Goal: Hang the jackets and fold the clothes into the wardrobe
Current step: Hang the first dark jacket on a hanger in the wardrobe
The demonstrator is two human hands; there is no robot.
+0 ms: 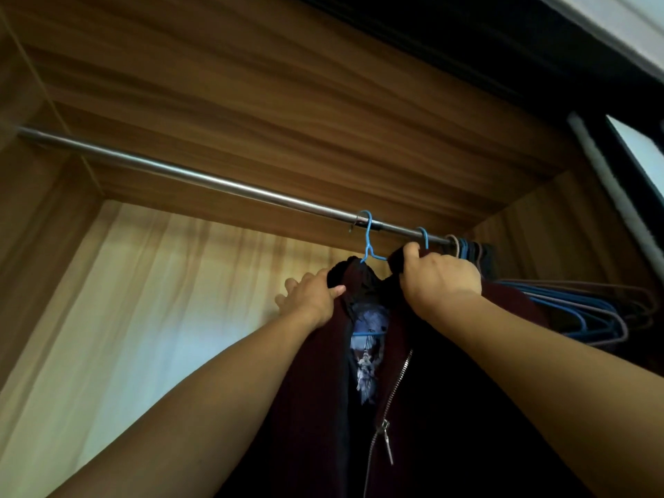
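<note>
A dark maroon zip jacket (413, 407) hangs on a blue hanger (368, 239) whose hook sits over the metal wardrobe rail (179, 174). A dark shirt with a pale print (368, 350) shows inside the jacket's front. My left hand (312, 296) grips the jacket's collar on the left side, thumb on the fabric. My right hand (438, 278) grips the dark collar fabric on the right, just under the rail.
A second blue hook (424, 237) sits on the rail beside my right hand. Several empty blue and grey hangers (589, 310) bunch at the rail's right end. The wooden wardrobe top (287, 102) lies close above. The rail's left stretch is bare.
</note>
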